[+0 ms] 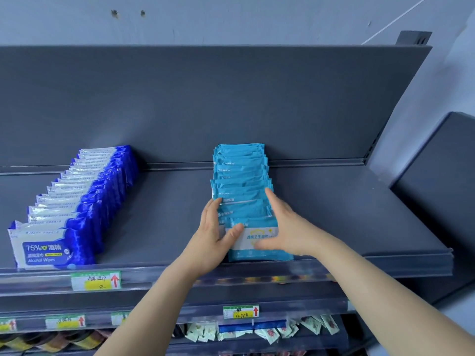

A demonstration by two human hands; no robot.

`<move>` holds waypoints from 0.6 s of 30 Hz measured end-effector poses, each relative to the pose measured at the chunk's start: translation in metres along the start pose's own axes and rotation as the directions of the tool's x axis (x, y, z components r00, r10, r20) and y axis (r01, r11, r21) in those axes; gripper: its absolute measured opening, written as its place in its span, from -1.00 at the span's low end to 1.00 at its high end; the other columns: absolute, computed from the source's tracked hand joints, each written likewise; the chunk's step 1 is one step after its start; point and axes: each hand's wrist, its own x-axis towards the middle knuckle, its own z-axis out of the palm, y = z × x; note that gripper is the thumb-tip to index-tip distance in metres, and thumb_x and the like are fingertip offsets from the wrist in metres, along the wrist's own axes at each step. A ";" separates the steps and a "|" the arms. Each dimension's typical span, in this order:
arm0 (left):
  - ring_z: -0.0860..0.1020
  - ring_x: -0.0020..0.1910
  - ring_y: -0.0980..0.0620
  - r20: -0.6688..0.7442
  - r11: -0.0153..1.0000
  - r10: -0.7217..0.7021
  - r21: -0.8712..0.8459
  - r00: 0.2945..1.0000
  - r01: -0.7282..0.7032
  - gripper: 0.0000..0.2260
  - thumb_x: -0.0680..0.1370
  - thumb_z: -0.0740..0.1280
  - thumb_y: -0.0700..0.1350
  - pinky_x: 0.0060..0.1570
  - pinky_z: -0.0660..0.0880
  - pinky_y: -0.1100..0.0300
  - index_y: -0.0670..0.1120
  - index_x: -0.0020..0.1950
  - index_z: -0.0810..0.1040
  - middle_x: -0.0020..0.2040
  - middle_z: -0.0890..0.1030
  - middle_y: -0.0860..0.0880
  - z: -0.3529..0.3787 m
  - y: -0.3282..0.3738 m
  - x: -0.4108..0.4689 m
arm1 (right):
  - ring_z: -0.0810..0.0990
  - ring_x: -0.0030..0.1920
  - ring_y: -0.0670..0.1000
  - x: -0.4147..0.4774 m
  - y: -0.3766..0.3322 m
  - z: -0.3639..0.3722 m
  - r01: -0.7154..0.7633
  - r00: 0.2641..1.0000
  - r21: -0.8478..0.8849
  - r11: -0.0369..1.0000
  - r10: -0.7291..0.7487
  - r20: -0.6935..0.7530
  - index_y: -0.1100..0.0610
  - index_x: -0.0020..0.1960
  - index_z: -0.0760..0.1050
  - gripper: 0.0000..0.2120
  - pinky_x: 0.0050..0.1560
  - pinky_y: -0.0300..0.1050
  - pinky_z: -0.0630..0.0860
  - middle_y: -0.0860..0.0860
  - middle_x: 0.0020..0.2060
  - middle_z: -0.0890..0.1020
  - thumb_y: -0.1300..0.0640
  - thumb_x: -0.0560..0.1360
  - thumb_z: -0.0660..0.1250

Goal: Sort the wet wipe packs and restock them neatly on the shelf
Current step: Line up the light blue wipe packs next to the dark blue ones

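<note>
A row of light blue wet wipe packs (240, 173) runs from the back panel toward the front of the dark grey shelf (347, 214). My left hand (214, 240) presses flat against the row's left side, its thumb lying on the front pack (259, 246). My right hand (285, 227) presses the row's right side with straight fingers, thumb low on the same front pack. At the shelf's left stands a second row of dark blue and white alcohol wipe packs (77, 201), untouched.
A price tag with a red arrow (96, 280) sits on the shelf's front rail, another price tag (241, 311) on the rail below. The lower shelf holds small sachets (270, 332). A dark side panel (437, 201) stands at the right.
</note>
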 end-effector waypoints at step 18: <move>0.65 -0.12 0.17 -0.075 0.982 -0.175 -0.077 0.982 0.170 -0.81 0.42 0.50 0.01 -0.13 0.63 0.15 0.09 -0.04 0.55 -0.11 0.68 0.18 -0.015 0.003 -0.002 | 0.43 0.12 -0.13 0.000 0.003 -0.005 -0.050 0.985 0.115 0.992 0.068 -0.157 -0.10 0.45 0.07 -0.04 0.02 -0.23 0.39 -0.13 0.25 0.43 -0.03 0.25 0.60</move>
